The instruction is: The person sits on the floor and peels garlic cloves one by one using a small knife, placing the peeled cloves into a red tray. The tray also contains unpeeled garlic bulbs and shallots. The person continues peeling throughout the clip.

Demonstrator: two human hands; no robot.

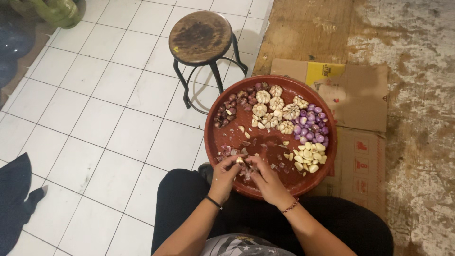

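A round reddish-brown tray (222,137) rests on my lap and on flattened cardboard. It holds whole garlic bulbs (276,110), unpeeled dark shallots (232,106), peeled purple shallots (310,124) and peeled pale garlic cloves (309,155). Loose skins litter the tray's middle. My left hand (225,176) and my right hand (268,180) meet over the tray's near rim, fingers pinched together on a small garlic clove (240,160).
A round wooden stool on black metal legs (200,37) stands on the white tiled floor beyond the tray. Flattened cardboard (360,97) lies under the tray on the right, on worn flooring. Dark cloth (16,199) lies at the lower left.
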